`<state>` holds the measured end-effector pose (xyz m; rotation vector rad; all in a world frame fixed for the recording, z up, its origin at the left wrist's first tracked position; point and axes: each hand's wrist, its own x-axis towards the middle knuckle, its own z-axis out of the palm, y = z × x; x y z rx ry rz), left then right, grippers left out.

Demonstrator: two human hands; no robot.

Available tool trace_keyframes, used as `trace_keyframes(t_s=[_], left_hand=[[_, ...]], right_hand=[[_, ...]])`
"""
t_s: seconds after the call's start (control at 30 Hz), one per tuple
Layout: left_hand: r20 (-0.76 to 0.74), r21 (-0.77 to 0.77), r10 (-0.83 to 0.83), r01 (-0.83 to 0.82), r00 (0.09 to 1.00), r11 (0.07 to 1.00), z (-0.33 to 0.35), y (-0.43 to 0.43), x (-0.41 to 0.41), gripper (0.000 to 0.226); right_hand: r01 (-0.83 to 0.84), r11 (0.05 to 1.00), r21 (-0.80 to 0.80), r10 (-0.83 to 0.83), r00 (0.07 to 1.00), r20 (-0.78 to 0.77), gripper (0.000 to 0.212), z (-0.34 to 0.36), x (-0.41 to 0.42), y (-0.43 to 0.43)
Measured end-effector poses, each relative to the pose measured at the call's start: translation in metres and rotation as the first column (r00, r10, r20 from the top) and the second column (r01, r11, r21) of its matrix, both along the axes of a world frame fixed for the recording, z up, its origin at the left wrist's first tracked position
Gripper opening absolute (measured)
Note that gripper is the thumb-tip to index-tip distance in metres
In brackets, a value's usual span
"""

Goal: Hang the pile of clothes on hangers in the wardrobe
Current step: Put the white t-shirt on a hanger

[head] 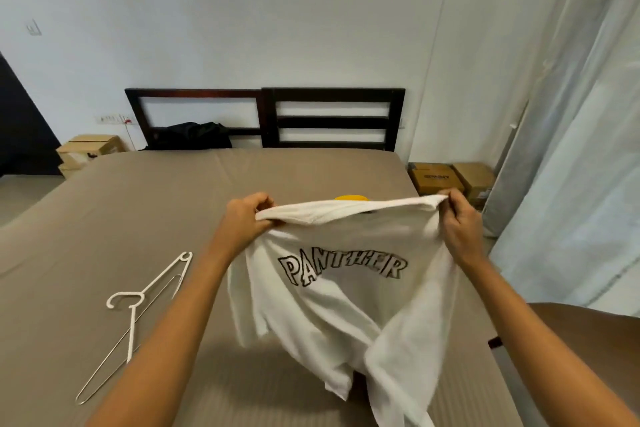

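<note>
I hold a white T-shirt [346, 305] printed with "PANTHER" up over the bed, stretched between both hands. My left hand [244, 218] grips its top edge at the left, and my right hand [460, 218] pinches the top edge at the right. The shirt hangs down toward me, its lower part crumpled. A white hanger [138, 302] lies flat on the sheet to the left of my left arm. A bit of yellow cloth [350, 198] peeks out behind the shirt's top edge.
The bed [138, 204] has a taupe sheet and a dark wooden headboard [266, 118]. A black garment [194, 135] lies by the headboard. Cardboard boxes stand at left [90, 149] and right [450, 178]. Pale curtains [571, 149] hang on the right.
</note>
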<state>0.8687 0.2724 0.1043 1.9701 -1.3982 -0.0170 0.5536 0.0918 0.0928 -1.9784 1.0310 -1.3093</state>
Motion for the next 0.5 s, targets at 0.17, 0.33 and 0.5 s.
trace_keyframes(t_s=[0.17,0.33,0.5], left_hand=[[0.155,0.05,0.173,-0.182,0.973,0.982,-0.02,0.011,0.023,0.009],[-0.569,0.367,-0.063,0.322,0.82,0.872,0.022,0.055,0.008,0.03],[-0.721,0.374,-0.141,0.552,0.679,0.745,0.096,0.08,-0.001,0.014]], right_hand=[[-0.202,0.973,-0.112,0.141,0.903,-0.405,0.028,0.035,-0.005,-0.016],[-0.244,0.442,0.864,0.892,0.222,-0.394,0.066,0.105,-0.037,-0.009],[-0.387,0.507,0.77,0.813,0.512,-0.278,0.039,0.145,-0.052,-0.009]])
